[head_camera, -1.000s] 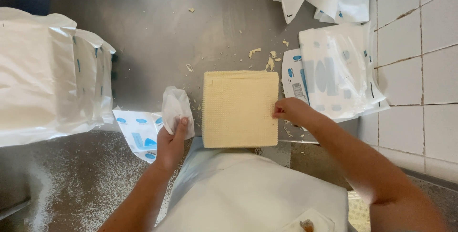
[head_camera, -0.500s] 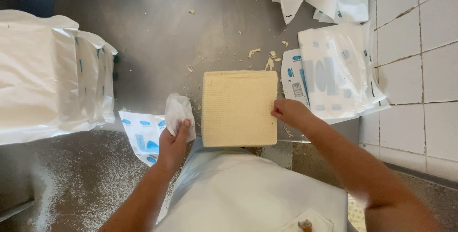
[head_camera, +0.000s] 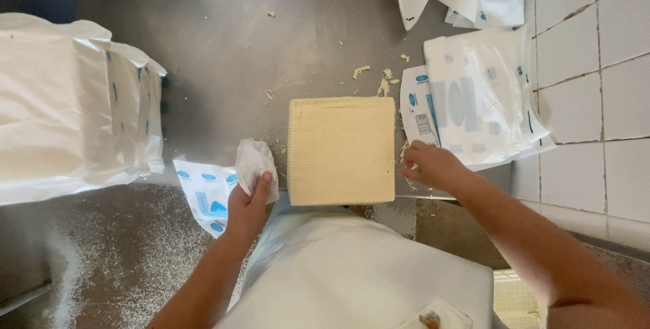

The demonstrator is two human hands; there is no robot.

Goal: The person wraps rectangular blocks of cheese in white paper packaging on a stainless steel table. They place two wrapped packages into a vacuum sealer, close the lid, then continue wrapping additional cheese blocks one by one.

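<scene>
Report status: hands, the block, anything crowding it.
Left hand grips crumpled white wrapper. Right hand touches right edge of pale square block, flat at steel counter edge. Empty plastic bags lie just right; crumbs behind.

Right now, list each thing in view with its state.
Pale square block: unwrapped, flat on the steel table.
Left hand: gripping a crumpled wrapper.
Right hand: at the block's right edge.
Empty wrappers: opened, piled right.
Wrapped stack: unopened, left.

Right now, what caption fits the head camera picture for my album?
Left hand grips crumpled white plastic; right hand touches a square pale block on the metal table.
</scene>
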